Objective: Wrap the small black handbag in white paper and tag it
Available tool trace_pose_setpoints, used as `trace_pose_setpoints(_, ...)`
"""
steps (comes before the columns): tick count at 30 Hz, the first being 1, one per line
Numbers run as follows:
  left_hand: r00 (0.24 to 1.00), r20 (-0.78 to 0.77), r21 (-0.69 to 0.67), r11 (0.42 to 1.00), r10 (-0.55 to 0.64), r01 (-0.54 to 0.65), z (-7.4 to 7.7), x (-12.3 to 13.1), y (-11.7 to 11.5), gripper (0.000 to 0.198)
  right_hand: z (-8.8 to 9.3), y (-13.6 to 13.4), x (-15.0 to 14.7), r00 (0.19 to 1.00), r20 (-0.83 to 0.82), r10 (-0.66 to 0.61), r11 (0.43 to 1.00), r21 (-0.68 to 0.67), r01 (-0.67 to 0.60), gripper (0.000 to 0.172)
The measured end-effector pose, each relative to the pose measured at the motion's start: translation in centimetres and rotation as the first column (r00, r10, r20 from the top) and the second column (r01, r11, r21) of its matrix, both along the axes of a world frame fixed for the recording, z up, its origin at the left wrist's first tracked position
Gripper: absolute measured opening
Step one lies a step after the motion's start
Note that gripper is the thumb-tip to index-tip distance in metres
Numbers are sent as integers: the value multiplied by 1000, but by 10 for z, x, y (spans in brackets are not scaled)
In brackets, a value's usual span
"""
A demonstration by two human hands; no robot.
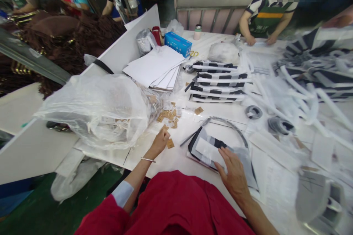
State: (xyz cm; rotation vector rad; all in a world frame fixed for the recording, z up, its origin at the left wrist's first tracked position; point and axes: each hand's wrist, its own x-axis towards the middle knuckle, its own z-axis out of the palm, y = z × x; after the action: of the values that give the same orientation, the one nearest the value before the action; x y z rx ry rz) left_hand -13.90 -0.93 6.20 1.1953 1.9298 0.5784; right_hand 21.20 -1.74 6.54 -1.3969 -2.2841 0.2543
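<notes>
My left hand (160,140) is closed over the white table, just short of a pile of brown tags (168,115) with white strings. A bit of brown tag (165,127) shows at its fingertips. One loose tag (170,143) lies beside the hand. My right hand (231,167) rests with fingers stretched out on a white strip (207,151) across a black-and-grey handbag (197,141). The bag lies flat, its curved handle (234,126) pointing away from me.
A large clear plastic bag (96,106) bulges at the left. Behind are white sheets (154,66), a blue box (178,44) and a stack of striped bags (217,84). Grey rolls (280,125) and wrapped bags lie right. A co-worker (267,14) works across the table.
</notes>
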Motion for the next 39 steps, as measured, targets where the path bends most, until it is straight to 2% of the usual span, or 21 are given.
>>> trace_pose_setpoints(1,992,127,26,1000,-8,5,6,3,1,16,7,3,-7,997,-77,-12,998,-59,7,49)
trace_pose_setpoints(3,915,404,66,998,-18,-9,18,12,4,18,24,8,-25,966,-246,-73,971,-238,13,42)
trace_pose_setpoints(4,858,514,71,997,-23,-16,25,18,7,21,33,10,-35,938,-323,-127,939,-345,8,40)
trace_pose_setpoints(6,765,642,66,998,-44,2,39,30,11,29,51,15,-58,861,-436,-260,827,-561,-34,40)
trace_pose_setpoints(8,695,715,64,996,-84,55,54,44,16,34,67,19,-81,767,-509,-391,674,-726,-138,51)
trace_pose_setpoints(10,657,743,74,991,-131,114,70,58,20,34,78,22,-100,667,-566,-484,531,-796,-290,62)
trace_pose_setpoints(12,675,718,96,985,-169,144,82,71,25,33,82,25,-112,580,-605,-546,453,-795,-403,58)
trace_pose_setpoints(14,719,671,128,984,-180,127,88,81,30,31,82,27,-115,532,-593,-604,420,-805,-420,44)
trace_pose_setpoints(17,761,636,173,985,-126,19,85,85,37,34,78,28,-108,500,-528,-687,382,-847,-369,40)
trace_pose_setpoints(19,745,652,204,979,-143,10,79,83,38,37,77,27,-101,465,-509,-724,367,-855,-365,41)
trace_pose_setpoints(20,723,665,214,975,-185,53,76,82,37,39,76,27,-98,443,-508,-739,366,-854,-369,41)
trace_pose_setpoints(22,658,690,209,954,-301,217,70,81,33,41,75,26,-93,401,-508,-762,367,-850,-378,41)
trace_pose_setpoints(24,585,709,186,905,-394,384,64,83,28,41,74,26,-90,369,-517,-773,383,-843,-378,40)
trace_pose_setpoints(26,549,723,158,874,-419,459,59,86,23,39,71,26,-89,352,-535,-768,409,-832,-375,40)
trace_pose_setpoints(31,606,726,48,902,-326,428,53,91,19,37,68,27,-83,312,-548,-777,455,-830,-324,37)
trace_pose_setpoints(36,629,668,58,870,-398,489,55,87,21,39,72,31,-80,192,-550,-813,468,-813,-347,37)
trace_pose_setpoints(39,625,672,69,875,-396,480,54,87,20,43,71,32,-79,172,-547,-819,465,-809,-360,37)
